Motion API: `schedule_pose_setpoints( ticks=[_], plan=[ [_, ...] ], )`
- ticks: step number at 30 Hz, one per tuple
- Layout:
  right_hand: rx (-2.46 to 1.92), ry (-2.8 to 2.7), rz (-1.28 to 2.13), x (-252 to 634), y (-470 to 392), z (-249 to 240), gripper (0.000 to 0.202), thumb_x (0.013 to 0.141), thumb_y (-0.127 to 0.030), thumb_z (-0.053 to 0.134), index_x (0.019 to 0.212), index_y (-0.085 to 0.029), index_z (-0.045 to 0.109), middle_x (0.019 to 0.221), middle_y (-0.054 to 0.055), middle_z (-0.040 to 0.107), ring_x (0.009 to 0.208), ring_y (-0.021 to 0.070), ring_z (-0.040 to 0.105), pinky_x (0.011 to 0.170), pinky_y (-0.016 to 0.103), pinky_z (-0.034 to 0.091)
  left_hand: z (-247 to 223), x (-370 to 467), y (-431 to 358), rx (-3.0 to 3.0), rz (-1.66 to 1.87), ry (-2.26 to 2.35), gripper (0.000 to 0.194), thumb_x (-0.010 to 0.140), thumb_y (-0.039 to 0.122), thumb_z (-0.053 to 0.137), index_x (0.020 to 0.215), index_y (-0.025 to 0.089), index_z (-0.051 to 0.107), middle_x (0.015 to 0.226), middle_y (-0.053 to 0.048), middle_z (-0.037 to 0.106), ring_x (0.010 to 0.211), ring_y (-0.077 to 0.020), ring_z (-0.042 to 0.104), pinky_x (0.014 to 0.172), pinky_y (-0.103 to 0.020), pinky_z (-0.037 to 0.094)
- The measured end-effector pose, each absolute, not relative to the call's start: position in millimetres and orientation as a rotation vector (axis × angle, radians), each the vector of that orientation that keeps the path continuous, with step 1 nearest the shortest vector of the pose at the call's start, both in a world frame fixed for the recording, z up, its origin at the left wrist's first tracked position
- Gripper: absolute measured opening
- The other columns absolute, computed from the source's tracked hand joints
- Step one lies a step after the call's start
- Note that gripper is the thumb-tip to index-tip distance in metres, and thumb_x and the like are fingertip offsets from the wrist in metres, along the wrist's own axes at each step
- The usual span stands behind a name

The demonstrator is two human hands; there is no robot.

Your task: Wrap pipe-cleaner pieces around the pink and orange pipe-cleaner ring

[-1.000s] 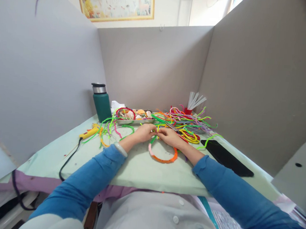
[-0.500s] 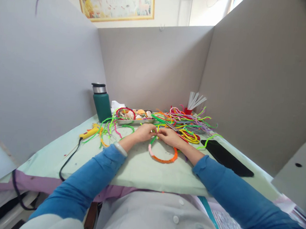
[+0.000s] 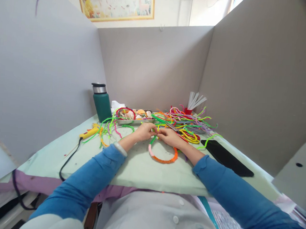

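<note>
Table [image 3: 128, 172]: While the things set out on it are found where they were in the earlier frames, only a slight change is seen, confined to the middle, around the hands.
Pile [image 3: 194, 121]: Fuzzy strands of many colours are heaped beyond the right hand [image 3: 169, 136], and no shift since the earlier frames can be made out.
Tray [image 3: 142, 121]: Shell-like pieces are held in it, beyond the left hand [image 3: 144, 132]; it is likewise unchanged.
Hoop [image 3: 164, 161]: It is placed at the middle of the table, its near arc covered in orange, with pink and then green up its left side; its far side is hidden by the hands. The same bands are shown as half a second ago, so the work is judged to be kept to one small spot, with no added covering visible.
Left hand: It is raised a trifle compared with half a second ago; thumb and fingers are clamped on the hoop, by the green part.
Right hand: It is held almost exactly as before, thumb and fingers pinched on the hoop against the left fingertips; whether a loose strand is also caught cannot be told.
Lime tip [image 3: 142, 123]: Just beyond the left hand, it has been nudged slightly.
</note>
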State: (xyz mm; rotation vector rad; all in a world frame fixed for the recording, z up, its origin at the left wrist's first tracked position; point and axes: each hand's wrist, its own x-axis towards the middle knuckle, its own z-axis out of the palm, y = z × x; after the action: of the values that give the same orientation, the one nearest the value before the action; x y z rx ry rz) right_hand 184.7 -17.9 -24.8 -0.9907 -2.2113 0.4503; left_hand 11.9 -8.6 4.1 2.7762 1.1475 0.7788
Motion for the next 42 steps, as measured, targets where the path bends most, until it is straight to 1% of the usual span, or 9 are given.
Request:
schedule_pose_setpoints(
  ticks=[6, 11, 20, 26, 33, 39, 42],
  plan=[
    [-1.005, -2.213, 0.445, 185.2, -15.6, -27.6, 0.019, 0.077, -0.028, 0.044, 0.074, -0.014, 0.057, 0.060, -0.002, 0.051, 0.056, 0.0088, 0.041, 0.052, 0.021, 0.026, 3.8, 11.4, -8.2, 2.778, 0.763, 1.101, 0.015, 0.071, 0.019, 0.051, 0.080, 0.014, 0.062, 0.080, -0.002, 0.060, 0.065, -0.0084, 0.052, 0.063, -0.018, 0.040],
    [-1.018, -2.205, 0.447, 185.8, -13.4, -30.2, 0.019, 0.076, -0.027, 0.044, 0.075, -0.014, 0.057, 0.061, -0.001, 0.053, 0.056, 0.0089, 0.042, 0.052, 0.021, 0.027, 4.5, 9.8, -8.1, 2.801, 0.728, 1.069, 0.019, 0.069, 0.013, 0.048, 0.082, 0.015, 0.062, 0.080, -0.002, 0.060, 0.066, -0.0092, 0.052, 0.063, -0.019, 0.040],
    [-1.056, -2.172, 0.488, 185.7, -15.5, -27.6, 0.021, 0.077, -0.030, 0.044, 0.075, -0.014, 0.058, 0.063, 0.000, 0.056, 0.055, 0.0086, 0.043, 0.053, 0.021, 0.029, 5.3, 7.3, -6.0, 2.855, 0.737, 1.134, 0.018, 0.072, 0.023, 0.050, 0.078, 0.015, 0.064, 0.071, -0.002, 0.060, 0.062, -0.0105, 0.050, 0.061, -0.020, 0.037],
    [-1.061, -2.161, 0.499, 185.5, -15.5, -27.1, 0.021, 0.077, -0.031, 0.044, 0.074, -0.014, 0.058, 0.064, 0.000, 0.056, 0.055, 0.0085, 0.043, 0.053, 0.021, 0.029, 6.1, 7.4, -7.3, 2.878, 0.719, 1.144, 0.018, 0.073, 0.024, 0.049, 0.077, 0.015, 0.064, 0.071, -0.002, 0.060, 0.061, -0.0106, 0.049, 0.060, -0.020, 0.035],
    [-1.022, -2.176, 0.509, 186.1, -15.0, -28.2, 0.021, 0.077, -0.030, 0.044, 0.071, -0.014, 0.057, 0.063, 0.000, 0.055, 0.054, 0.0082, 0.042, 0.052, 0.021, 0.028, 5.4, 6.9, -7.6, 2.941, 0.810, 1.059, 0.016, 0.074, 0.023, 0.049, 0.076, 0.015, 0.063, 0.076, -0.003, 0.058, 0.065, -0.0101, 0.049, 0.060, -0.019, 0.035],
    [-1.004, -2.196, 0.513, 186.0, -17.3, -26.7, 0.020, 0.077, -0.029, 0.044, 0.070, -0.014, 0.056, 0.060, -0.001, 0.053, 0.054, 0.0081, 0.042, 0.052, 0.021, 0.028, 5.9, 7.4, -8.6, 2.797, 0.762, 1.042, 0.015, 0.073, 0.023, 0.050, 0.075, 0.015, 0.062, 0.066, 0.000, 0.059, 0.057, -0.0085, 0.051, 0.059, -0.019, 0.037],
    [-0.982, -2.203, 0.524, 186.1, -18.3, -26.3, 0.020, 0.077, -0.029, 0.044, 0.069, -0.014, 0.055, 0.059, -0.001, 0.052, 0.054, 0.0080, 0.042, 0.052, 0.020, 0.028, 6.2, 6.7, -8.5, 2.657, 0.711, 1.055, 0.017, 0.073, 0.026, 0.050, 0.077, 0.014, 0.061, 0.060, 0.001, 0.058, 0.051, -0.0077, 0.052, 0.057, -0.019, 0.038]
  ],
)
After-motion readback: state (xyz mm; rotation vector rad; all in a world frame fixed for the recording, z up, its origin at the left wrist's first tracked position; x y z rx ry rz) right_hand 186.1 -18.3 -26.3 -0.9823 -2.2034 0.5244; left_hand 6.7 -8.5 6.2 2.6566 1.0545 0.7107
